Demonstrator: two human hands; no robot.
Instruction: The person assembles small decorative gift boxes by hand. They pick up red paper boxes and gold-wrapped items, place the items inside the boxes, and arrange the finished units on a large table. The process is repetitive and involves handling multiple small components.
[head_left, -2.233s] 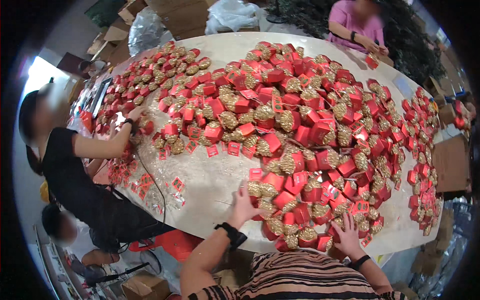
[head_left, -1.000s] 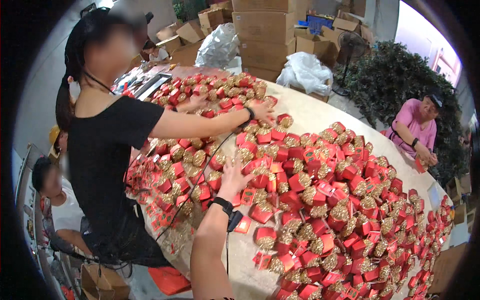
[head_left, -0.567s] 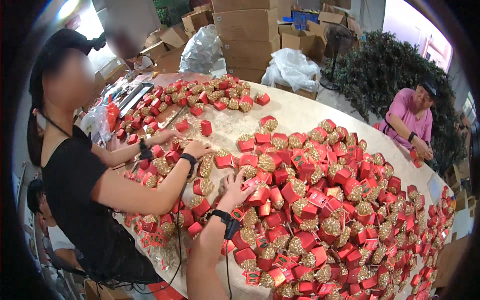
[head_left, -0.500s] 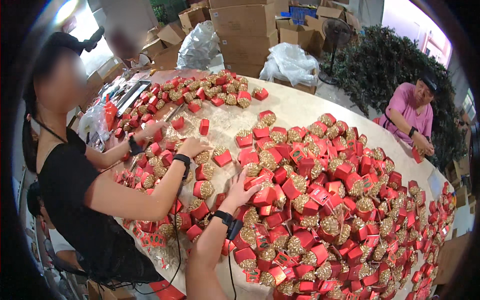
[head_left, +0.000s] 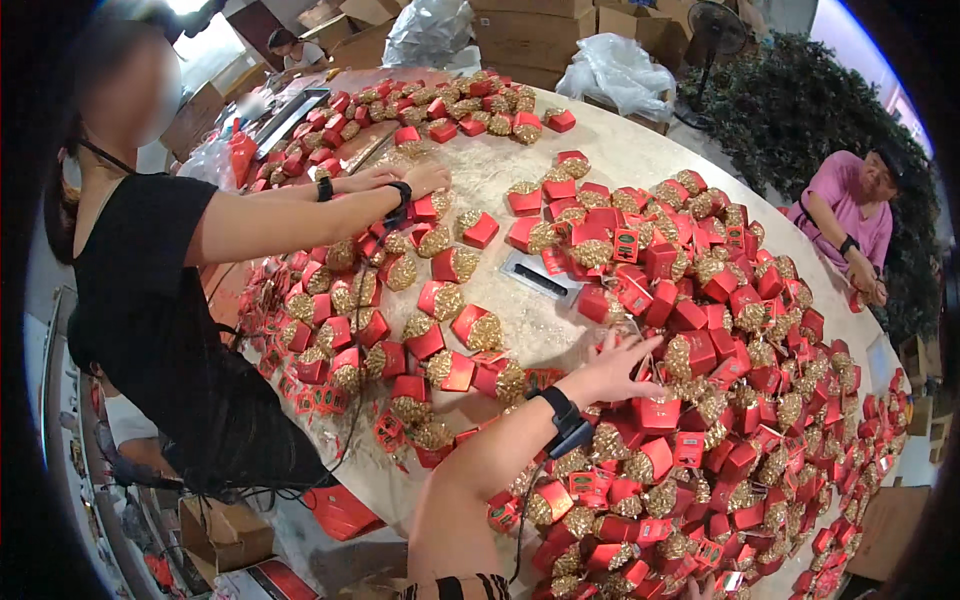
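My left hand [head_left: 618, 370] reaches in from the lower edge, a black band on its wrist. Its fingers are spread over the left flank of a large heap of small red pots topped with gold glittery clusters [head_left: 690, 355]. The fingertips touch the pots there; nothing is plainly gripped. Of my right hand [head_left: 702, 590] only some fingertips show at the bottom edge, among the pots, so its grip is hidden. Past my left hand, a flat pale tray with a black bar [head_left: 542, 279] lies on the table beside the heap.
At the left a co-worker in black [head_left: 150, 300] reaches over more pots. Another person in pink [head_left: 845, 205] sits at the far right, hands together. The round pale table [head_left: 490, 170] carries a further row of pots [head_left: 450, 105] at the back. Cartons [head_left: 530, 35] and a standing fan [head_left: 715, 40] are behind.
My left hand has moved right, and the heap's left edge has shifted right, uncovering the tray with the black bar. My view has turned; fingertips now show at the bottom edge.
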